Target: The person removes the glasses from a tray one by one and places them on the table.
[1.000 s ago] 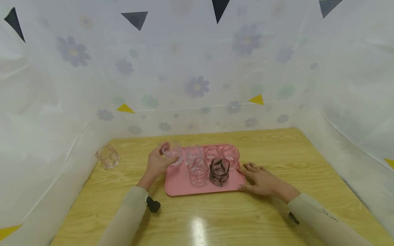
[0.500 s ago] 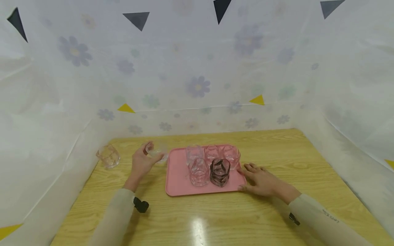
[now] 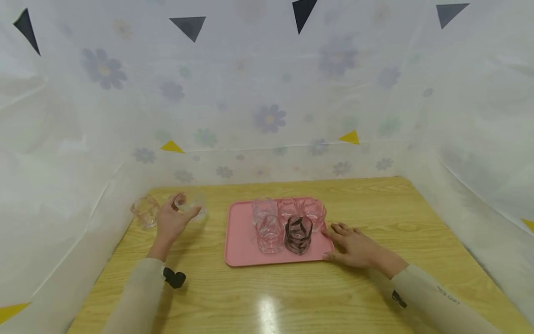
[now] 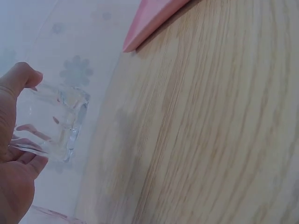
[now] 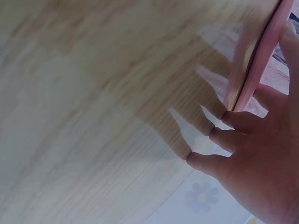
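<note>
Wood-grain worktop [image 3: 317,297], pink tray [image 3: 241,243] mid-frame.
Centre-left, left hand [image 3: 168,225] wraps fingers round a faint, partly hidden clear tumbler [image 4: 67,123]; right hand [image 3: 356,248], fingers spread, touches the tray.

You're facing a white back wall [image 3: 233,88] w/ faded purple & green flowers [image 3: 270,118], dark triangles [image 3: 189,27] up top & yellow triangles [image 3: 350,137] lower down. White, creased side sheets [image 3: 50,185] stand on your L & R. Below you: yellowish wood-grain table [image 3: 233,297], w/ bright light reflection [image 3: 267,315] nr btm centre.
</note>
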Tool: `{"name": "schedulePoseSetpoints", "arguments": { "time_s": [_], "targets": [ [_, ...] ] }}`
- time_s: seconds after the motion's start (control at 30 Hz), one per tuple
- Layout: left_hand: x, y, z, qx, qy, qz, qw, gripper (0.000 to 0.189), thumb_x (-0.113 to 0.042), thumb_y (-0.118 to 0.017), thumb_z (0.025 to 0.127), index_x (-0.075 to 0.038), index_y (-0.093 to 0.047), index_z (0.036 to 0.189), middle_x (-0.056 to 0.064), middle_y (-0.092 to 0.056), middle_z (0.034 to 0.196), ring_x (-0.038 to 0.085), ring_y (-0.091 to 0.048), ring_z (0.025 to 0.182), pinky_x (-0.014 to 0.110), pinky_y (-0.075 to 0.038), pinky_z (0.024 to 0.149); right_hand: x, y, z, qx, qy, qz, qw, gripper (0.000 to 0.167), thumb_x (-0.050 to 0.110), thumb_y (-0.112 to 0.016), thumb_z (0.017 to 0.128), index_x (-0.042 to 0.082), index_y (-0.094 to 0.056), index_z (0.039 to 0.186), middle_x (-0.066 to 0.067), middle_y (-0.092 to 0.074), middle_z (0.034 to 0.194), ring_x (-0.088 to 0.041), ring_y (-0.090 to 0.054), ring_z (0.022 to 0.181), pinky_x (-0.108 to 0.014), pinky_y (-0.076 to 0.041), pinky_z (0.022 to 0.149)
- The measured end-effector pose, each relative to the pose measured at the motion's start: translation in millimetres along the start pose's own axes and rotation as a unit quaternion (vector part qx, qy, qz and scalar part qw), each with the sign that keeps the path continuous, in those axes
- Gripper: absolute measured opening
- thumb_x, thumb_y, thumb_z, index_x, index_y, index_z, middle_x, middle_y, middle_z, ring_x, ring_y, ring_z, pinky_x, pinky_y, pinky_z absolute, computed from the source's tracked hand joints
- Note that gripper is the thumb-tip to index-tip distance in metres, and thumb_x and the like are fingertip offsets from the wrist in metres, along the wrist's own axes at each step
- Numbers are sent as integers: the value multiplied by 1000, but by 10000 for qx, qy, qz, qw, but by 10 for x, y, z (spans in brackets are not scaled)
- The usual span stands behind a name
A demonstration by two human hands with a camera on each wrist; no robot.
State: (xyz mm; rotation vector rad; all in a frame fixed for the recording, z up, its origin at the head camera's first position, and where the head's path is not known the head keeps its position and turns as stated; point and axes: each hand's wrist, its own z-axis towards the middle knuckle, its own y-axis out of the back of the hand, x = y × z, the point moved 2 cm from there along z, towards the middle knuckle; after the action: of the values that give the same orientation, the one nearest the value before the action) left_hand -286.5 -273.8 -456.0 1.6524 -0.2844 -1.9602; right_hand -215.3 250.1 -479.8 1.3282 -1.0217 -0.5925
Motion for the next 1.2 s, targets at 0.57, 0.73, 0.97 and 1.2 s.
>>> {"name": "schedulePoseSetpoints", "arguments": {
  "time_s": [0.57,0.73,0.97,1.2],
  "targets": [
    [220,189,-52,-259,206,187,9993,84,-37,-82,93,-6,-43,160,24,-57,148,26,-56,102,26,-46,79,17,3,-37,-10,-35,15,10000,84,67,-57,100,12,-43,162,-31,-39,163,-54,-34,152,-79,-29,116],
    [250,210,-76,-290,351,171,9988,84,-38,-81,94,-7,-41,162,25,-54,151,28,-54,107,20,-45,75,15,-3,-39,47,-51,49,10000,84,67,-56,100,12,-41,163,-31,-38,164,-54,-33,153,-78,-28,118],
    [282,229,-75,-428,336,309,9980,84,-36,-80,95,-5,-40,161,26,-54,151,18,-53,92,25,-50,73,3,-9,-30,58,-72,70,9999,85,68,-56,100,13,-40,164,-31,-38,164,-54,-32,153,-79,-28,118],
    [316,253,-93,-524,482,327,9969,85,-36,-81,94,-3,-39,161,27,-53,153,5,-50,78,41,-55,93,5,-1,-6,3,-66,23,10000,85,68,-56,100,14,-39,164,-30,-38,165,-53,-32,153,-78,-27,119]
  ]
}}
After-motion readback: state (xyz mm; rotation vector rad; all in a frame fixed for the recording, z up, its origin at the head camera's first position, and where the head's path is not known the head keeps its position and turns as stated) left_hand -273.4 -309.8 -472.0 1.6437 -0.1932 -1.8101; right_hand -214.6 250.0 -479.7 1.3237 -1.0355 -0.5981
